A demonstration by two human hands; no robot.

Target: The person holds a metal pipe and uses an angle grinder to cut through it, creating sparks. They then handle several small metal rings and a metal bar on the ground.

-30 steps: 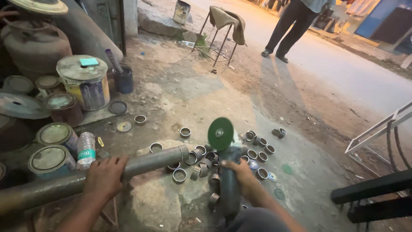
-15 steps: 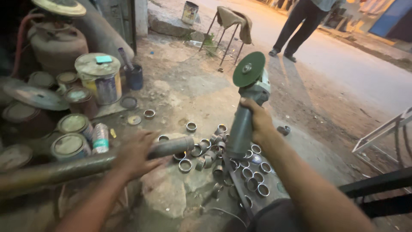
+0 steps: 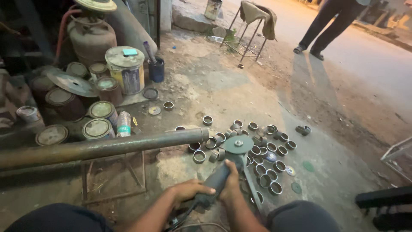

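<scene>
Both my hands hold an angle grinder [image 3: 216, 179] low in front of me. My left hand [image 3: 189, 192] grips its rear, where the cable leaves. My right hand [image 3: 231, 180] wraps the body just behind the head. The green cutting disc [image 3: 237, 144] lies nearly flat, just right of and below the open end of a long rusty steel pipe [image 3: 107, 146]. The pipe lies across a small metal stand [image 3: 112, 172], and neither hand touches it. Several short cut pipe rings [image 3: 268, 161] are scattered on the ground around the disc.
Paint tins and drums [image 3: 124, 73] and a gas cylinder [image 3: 92, 36] crowd the left. A stool draped with a cloth [image 3: 253, 25] stands at the back, and a person's legs [image 3: 322, 28] are on the road. Spare discs [image 3: 300, 176] lie on the ground, and a metal frame [image 3: 397, 157] sits at the right.
My left hand has left the pipe and joined my right hand on the grinder. The grinder has come down from a raised position to sit low by the pipe's end.
</scene>
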